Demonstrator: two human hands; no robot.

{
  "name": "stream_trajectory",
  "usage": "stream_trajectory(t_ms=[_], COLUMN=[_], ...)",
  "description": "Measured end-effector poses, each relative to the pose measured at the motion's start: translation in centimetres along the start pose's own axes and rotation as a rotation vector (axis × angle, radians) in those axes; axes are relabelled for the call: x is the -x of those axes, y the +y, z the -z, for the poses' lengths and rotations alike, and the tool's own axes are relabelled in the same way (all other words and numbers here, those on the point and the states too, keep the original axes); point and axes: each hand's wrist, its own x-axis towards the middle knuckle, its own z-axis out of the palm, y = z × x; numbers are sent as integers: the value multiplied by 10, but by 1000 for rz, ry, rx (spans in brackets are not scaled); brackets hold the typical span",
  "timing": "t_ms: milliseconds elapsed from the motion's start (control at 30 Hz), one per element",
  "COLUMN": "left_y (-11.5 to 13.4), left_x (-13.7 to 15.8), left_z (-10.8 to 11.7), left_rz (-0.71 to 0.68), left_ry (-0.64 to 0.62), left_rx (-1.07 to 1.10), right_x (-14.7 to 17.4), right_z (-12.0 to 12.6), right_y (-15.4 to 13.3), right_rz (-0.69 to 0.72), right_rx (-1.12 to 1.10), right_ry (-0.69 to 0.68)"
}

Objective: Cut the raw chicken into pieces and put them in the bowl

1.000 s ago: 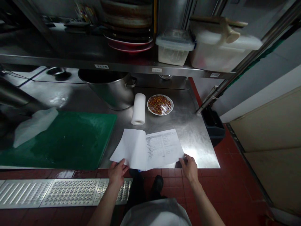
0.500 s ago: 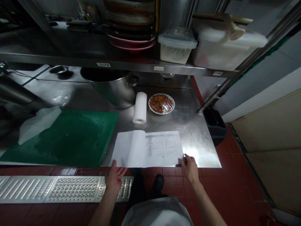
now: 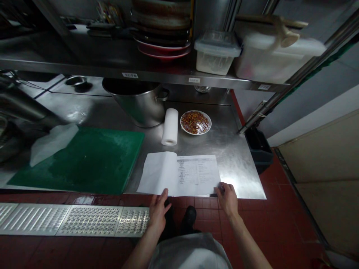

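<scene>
An open booklet of white paper (image 3: 198,175) lies at the steel table's front edge. Its left page is blank, and the right one bears a printed table with small, unreadable text. Below the middle of the booklet is my left hand (image 3: 158,212), fingers apart, fingertips by the lower edge of the blank page. My right hand (image 3: 228,198) is at the lower right corner of the printed page, thumb and fingers bent together around a small dark spot that I cannot make out. A paper roll (image 3: 170,127) and a film-covered plate of reddish-brown bits (image 3: 195,122) lie behind the booklet.
To the left are a green cutting board (image 3: 84,160) with a translucent plastic bag (image 3: 53,144) on it. A large steel pot (image 3: 140,106) stands behind. Overhead, a steel shelf (image 3: 165,74) carries bowls and lidded tubs (image 3: 217,56). A dark bin (image 3: 259,153) is at the right.
My left hand has moved right along the front edge, from the booklet's left corner towards its middle. My right hand stays at the right corner. The view has shifted slightly.
</scene>
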Motion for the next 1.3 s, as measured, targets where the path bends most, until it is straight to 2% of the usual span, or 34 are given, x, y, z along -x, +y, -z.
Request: stream_trajectory(t_ms=[133,300,433,500,567,600,633,733,767,833,967,1033,1100,1167,1233,1300], left_y=[3,12,18,19,20,20,22,32,37,50,69,69,66,62,62,67], left_x=[-10,-18,-19,-16,-9,-3,4,24,27,23,-11,-25,-29,-22,-13,-7], left_z=[-6,-10,-20,-21,-19,-18,-17,-22,-27,-37,-51,-52,-55,-62,-72,-79], left_rz=[55,40,-10,37,25,-57,-199,-725,-842,-944,-873,-809,-699,-502,-295,-171], left_ry=[93,84,16,-65,-149,-185,-215,-318,-340,-315,-123,-79,-95,-154,-173,-131], left_rx=[104,143,181,43,-232,-372,-482,-623,-634,-664,-883,-907,-719,-423,-153,23], right_x=[-4,-11,-20,-26,-33,-36,-38,-45,-46,-47,-46,-44,-41,-36,-30,-22], right_z=[-1,-1,1,4,9,12,13,14,13,10,9,11,12,5,-9,-30], right_y=[5,11,18,23,27,29,30,31,32,33,38,34,20,-5,-40,-79], right_rz=[-106,-243,-282,-288,-287,-283,-278,-255,-244,-222,-194,-110,58,256,413,545], right_rx=[-193,-384,-430,-419,-393,-378,-362,-324,-315,-296,-245,-151,-15,72,61,21], right_ry=[28,52,77,95,111,116,120,115,108,92,77,120,189,199,109,-27])
